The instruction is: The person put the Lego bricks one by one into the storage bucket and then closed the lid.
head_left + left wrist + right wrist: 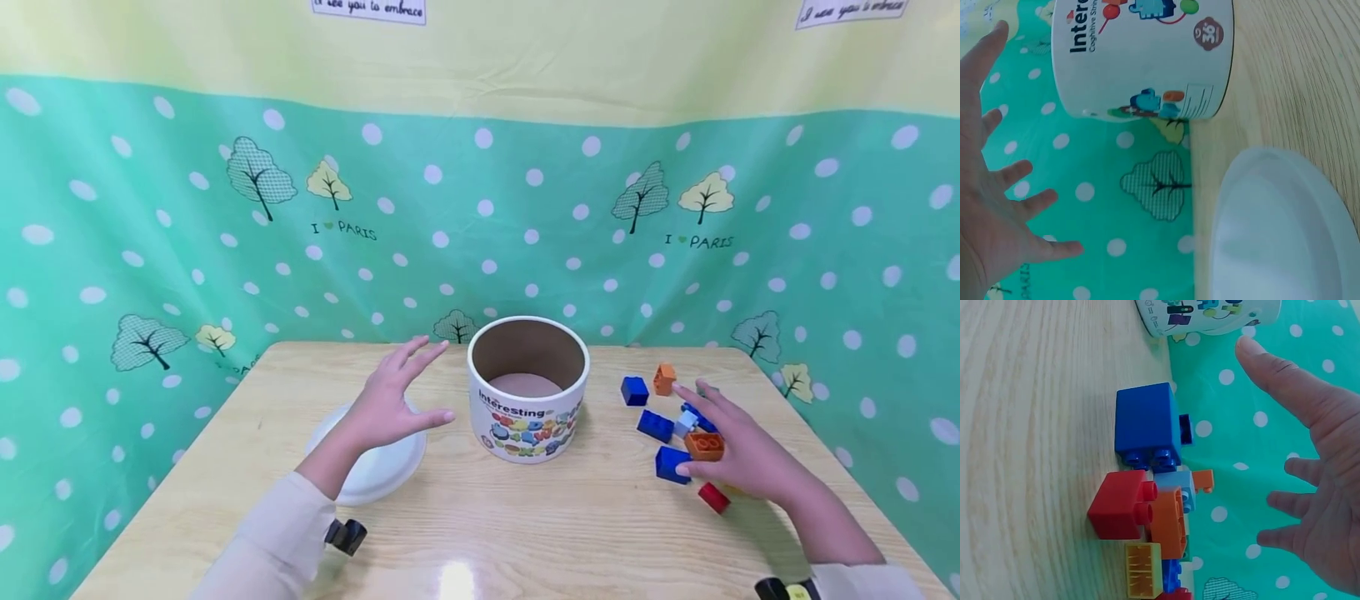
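Observation:
A white round tub [525, 417] with "Interesting" printed on its side stands lidless at mid-table; only its bare bottom shows inside. My left hand [393, 400], fingers spread and holding nothing, hovers over the white lid [375, 467] to the left of the tub. On the right, my right hand [750, 454] is held with spread fingers above several toy building blocks, partly covering them. Among these are a blue block [1146, 422], a red block [1119, 505], an orange block [1166, 522], a yellow block [1143, 570] and a light blue block [685, 423].
The light wooden table [480, 533] reaches back to a green polka-dot curtain [480, 208] hanging right behind it. Another orange block [664, 379] and a blue block [634, 391] lie at the back of the group, to the right of the tub.

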The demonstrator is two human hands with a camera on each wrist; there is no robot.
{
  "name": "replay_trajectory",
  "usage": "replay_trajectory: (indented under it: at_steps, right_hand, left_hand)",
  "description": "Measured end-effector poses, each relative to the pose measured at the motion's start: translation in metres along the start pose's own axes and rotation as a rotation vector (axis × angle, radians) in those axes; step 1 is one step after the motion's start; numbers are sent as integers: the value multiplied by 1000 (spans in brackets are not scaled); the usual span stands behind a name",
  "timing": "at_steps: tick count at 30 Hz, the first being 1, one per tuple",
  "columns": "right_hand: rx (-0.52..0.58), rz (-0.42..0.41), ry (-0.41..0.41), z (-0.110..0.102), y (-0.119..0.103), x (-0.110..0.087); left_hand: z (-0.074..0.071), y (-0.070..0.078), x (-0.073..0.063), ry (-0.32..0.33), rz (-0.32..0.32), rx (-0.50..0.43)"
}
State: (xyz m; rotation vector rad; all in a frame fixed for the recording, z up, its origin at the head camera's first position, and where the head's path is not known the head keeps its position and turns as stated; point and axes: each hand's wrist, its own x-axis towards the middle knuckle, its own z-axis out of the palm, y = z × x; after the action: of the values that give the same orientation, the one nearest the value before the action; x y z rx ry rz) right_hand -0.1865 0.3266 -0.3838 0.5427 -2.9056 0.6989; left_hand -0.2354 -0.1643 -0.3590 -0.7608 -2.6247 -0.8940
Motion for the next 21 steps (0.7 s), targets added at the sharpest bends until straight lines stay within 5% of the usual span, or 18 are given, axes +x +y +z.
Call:
replay_trajectory:
  at_steps: [9,21]
  right_hand:
    - [67,37,-6,3,2,-3]
    - [137,76,-9,11,7,-7]
  left_hand:
    - [17,2,19,-21,-9,-202]
    - [32,1,43,-77,-42,-312]
